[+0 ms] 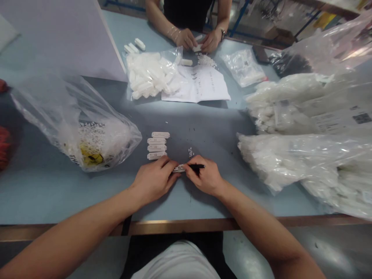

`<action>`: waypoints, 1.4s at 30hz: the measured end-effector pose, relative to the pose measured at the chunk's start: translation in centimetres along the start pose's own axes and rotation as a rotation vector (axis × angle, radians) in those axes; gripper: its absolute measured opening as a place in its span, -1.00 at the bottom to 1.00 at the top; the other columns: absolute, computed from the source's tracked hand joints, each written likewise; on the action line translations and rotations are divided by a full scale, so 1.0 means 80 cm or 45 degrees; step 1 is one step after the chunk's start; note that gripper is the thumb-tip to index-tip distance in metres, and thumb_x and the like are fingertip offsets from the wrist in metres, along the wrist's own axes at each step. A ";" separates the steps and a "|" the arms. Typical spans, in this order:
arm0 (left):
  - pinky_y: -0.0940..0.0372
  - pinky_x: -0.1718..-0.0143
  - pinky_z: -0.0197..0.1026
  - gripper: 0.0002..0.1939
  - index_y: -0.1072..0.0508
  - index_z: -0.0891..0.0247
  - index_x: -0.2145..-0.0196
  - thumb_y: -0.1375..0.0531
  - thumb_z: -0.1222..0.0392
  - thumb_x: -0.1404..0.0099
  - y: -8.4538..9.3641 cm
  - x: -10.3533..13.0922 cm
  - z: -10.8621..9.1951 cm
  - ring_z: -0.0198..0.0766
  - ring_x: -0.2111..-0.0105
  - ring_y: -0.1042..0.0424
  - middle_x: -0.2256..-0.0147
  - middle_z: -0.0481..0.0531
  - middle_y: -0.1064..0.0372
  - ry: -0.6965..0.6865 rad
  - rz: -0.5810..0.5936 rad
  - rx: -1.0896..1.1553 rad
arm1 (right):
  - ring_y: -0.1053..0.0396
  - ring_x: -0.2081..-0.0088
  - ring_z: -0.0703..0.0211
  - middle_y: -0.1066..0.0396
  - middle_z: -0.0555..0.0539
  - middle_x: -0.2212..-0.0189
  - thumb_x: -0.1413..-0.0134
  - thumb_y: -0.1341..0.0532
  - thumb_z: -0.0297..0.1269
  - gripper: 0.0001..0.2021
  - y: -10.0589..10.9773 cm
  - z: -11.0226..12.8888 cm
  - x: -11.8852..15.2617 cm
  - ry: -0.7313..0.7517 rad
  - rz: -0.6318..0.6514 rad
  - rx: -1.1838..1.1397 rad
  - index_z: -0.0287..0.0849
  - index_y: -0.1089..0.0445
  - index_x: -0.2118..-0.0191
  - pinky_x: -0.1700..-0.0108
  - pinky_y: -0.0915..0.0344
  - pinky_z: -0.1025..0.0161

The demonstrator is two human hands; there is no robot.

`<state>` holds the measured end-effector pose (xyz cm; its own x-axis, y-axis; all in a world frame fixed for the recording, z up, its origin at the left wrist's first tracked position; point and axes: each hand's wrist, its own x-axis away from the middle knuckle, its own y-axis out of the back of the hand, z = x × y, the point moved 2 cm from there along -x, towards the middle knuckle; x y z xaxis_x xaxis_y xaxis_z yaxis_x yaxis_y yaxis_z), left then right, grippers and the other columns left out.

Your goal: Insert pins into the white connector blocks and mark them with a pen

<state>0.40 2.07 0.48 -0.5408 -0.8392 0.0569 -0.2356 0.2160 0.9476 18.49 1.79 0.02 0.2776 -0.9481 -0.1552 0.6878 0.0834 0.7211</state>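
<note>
My left hand (155,179) pinches the left end of a small white perforated strip (179,168) just above the table. In my right hand (205,176) is a black pen-like tool (197,166), its tip end at the strip's right part and partly hidden by my fingers. Several similar white strips with rows of holes (157,148) lie stacked in a column beyond my left hand, the nearest one touching or just behind my fingers. A few tiny white pieces (191,152) are scattered beyond my right hand.
A clear bag of small parts (99,143) lies left; large plastic bags (279,159) fill the right. Farther back are a bag of white pieces (154,73), a paper sheet (203,85) and a small bag (244,68). Across the table, a person's hands (211,41) hold a white piece.
</note>
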 end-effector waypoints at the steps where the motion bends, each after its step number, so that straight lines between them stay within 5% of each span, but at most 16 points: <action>1: -0.25 0.50 -0.23 -0.69 -0.42 0.17 0.12 -0.01 -0.02 -0.36 0.000 0.000 0.000 -0.20 0.33 -0.44 0.21 0.07 -0.37 -0.002 -0.003 0.004 | -0.38 0.48 0.25 -0.43 -0.02 0.53 -0.18 -0.10 -0.14 -0.76 0.000 0.000 0.000 0.007 -0.003 -0.008 -0.13 -0.38 0.40 0.38 -0.24 0.33; 7: -0.25 0.48 -0.23 -0.68 -0.42 0.16 0.12 -0.02 -0.04 -0.35 -0.002 0.000 0.001 -0.21 0.33 -0.43 0.24 0.06 -0.37 0.010 -0.018 0.016 | -0.38 0.50 0.25 -0.44 0.01 0.52 -0.12 -0.15 -0.06 -0.76 0.005 -0.006 0.001 -0.171 -0.054 -0.115 -0.09 -0.41 0.37 0.42 -0.25 0.35; 23: -0.27 0.44 -0.23 -0.68 -0.42 0.15 0.10 -0.03 -0.04 -0.34 -0.003 0.000 0.001 -0.20 0.31 -0.44 0.20 0.09 -0.38 0.017 -0.020 -0.012 | -0.30 0.61 0.30 -0.38 0.06 0.63 -0.08 -0.17 -0.04 -0.74 0.009 -0.005 -0.001 -0.240 -0.062 -0.130 -0.12 -0.41 0.42 0.50 -0.21 0.37; 42: -0.21 0.50 -0.22 -0.69 -0.40 0.17 0.12 -0.02 -0.04 -0.35 -0.002 0.000 0.001 -0.20 0.34 -0.43 0.22 0.05 -0.38 -0.024 -0.036 -0.025 | -0.38 0.48 0.26 -0.42 0.01 0.54 -0.15 -0.13 -0.13 -0.79 0.003 -0.002 0.000 -0.102 0.001 -0.043 -0.12 -0.39 0.40 0.40 -0.23 0.36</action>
<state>0.39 2.05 0.33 -0.5494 -0.8352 0.0245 -0.2348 0.1825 0.9548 18.79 1.87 0.06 0.2246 -0.9694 -0.0988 0.7101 0.0934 0.6978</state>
